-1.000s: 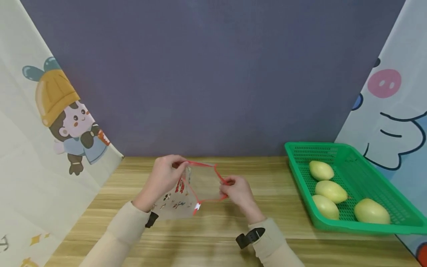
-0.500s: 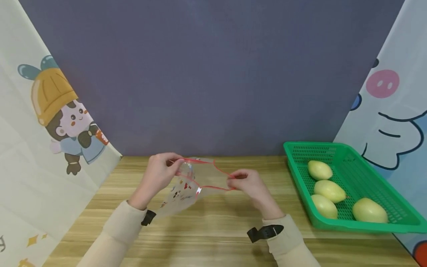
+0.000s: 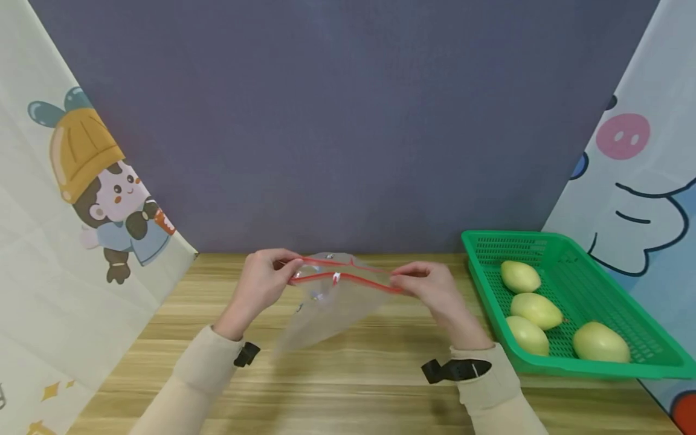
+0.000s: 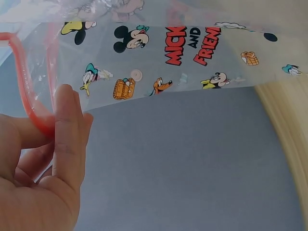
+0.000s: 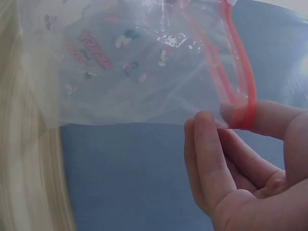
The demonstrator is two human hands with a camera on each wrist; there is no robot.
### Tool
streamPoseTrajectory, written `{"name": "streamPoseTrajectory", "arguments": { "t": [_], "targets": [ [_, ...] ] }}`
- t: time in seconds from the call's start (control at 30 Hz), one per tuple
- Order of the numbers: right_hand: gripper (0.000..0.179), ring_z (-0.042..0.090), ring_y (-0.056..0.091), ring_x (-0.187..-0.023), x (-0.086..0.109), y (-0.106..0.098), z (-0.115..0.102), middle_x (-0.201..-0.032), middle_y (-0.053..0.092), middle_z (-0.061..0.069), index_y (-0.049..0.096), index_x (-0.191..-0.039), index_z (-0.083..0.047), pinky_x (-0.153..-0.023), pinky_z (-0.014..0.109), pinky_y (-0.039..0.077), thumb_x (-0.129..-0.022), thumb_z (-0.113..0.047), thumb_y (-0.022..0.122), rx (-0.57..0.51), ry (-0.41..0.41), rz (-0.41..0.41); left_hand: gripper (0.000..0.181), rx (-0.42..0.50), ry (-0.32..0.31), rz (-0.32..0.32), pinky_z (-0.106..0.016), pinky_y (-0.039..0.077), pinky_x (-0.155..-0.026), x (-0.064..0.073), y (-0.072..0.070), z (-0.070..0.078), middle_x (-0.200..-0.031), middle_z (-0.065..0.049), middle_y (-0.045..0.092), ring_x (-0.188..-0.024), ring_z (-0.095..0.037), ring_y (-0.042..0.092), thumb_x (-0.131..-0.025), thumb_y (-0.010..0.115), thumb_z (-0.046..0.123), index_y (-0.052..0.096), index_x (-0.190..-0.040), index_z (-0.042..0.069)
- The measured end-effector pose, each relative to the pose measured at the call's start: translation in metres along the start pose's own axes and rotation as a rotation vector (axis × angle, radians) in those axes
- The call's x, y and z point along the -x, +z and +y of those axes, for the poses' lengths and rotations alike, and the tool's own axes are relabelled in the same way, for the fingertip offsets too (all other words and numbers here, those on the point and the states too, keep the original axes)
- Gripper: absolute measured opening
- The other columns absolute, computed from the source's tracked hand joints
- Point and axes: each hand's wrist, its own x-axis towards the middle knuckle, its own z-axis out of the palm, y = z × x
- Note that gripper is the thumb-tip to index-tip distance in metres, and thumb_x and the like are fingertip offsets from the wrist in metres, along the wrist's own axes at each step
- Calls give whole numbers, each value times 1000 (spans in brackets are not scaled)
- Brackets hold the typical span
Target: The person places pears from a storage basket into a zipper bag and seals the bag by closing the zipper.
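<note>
A clear zip bag (image 3: 337,308) with printed cartoon figures hangs above the table, its red-edged mouth partly apart and facing up. My left hand (image 3: 266,277) pinches one end of the red edge; in the left wrist view the thumb and fingers (image 4: 67,130) meet at that corner. At the other end, my right hand (image 3: 429,284) pinches the opposite corner, and the right wrist view shows the red strip (image 5: 244,82) between thumb and fingers. A white slider (image 3: 336,278) sits midway along the near red strip. Nothing shows inside the bag.
To the right stands a green plastic basket (image 3: 489,314) holding several yellow-green oval fruits (image 3: 537,310). Beneath the hands lies a wood-grain table (image 3: 337,386). A dark grey panel (image 3: 337,133) rises behind, with printed cloths at both sides.
My right hand has moved right and slightly up, drawing the bag's mouth out into a longer, narrower slit. The left hand stays nearly in place. The bag's body now hangs more toward the middle.
</note>
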Motion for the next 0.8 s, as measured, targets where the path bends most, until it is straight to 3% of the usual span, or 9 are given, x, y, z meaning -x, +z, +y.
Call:
{"name": "streamPoseTrajectory", "arguments": {
  "t": [0.37,0.53,0.67,0.8],
  "targets": [
    [30,22,66,-100,4,-21,-17,-111,71,11,71,-117,4,-90,36,58,-93,-13,75,143,-9,14,14,133,-135,-106,-32,53,-64,-1,8,5,-90,-4,75,-74,-17,68,-95,75,19,81,-103,9],
    [26,21,70,-89,4,-22,-18,-98,73,10,71,-113,5,-84,32,59,-93,-12,74,190,-61,24,16,224,-154,-166,-34,56,-71,3,14,16,-87,-1,75,-79,-17,70,-94,76,19,79,-104,8],
    [26,17,71,-78,5,-18,-23,-86,73,6,71,-109,7,-78,29,60,-93,-12,74,184,-100,31,17,327,-184,-160,-35,53,-76,6,18,26,-85,-3,75,-82,-24,71,-93,76,15,78,-106,5],
    [26,16,71,-74,7,-15,-26,-85,73,7,71,-110,8,-75,27,60,-93,-12,74,186,-115,42,17,411,-234,-130,-37,53,-83,9,22,34,-87,-4,75,-85,-27,70,-92,76,12,78,-107,4]
  ]
}}
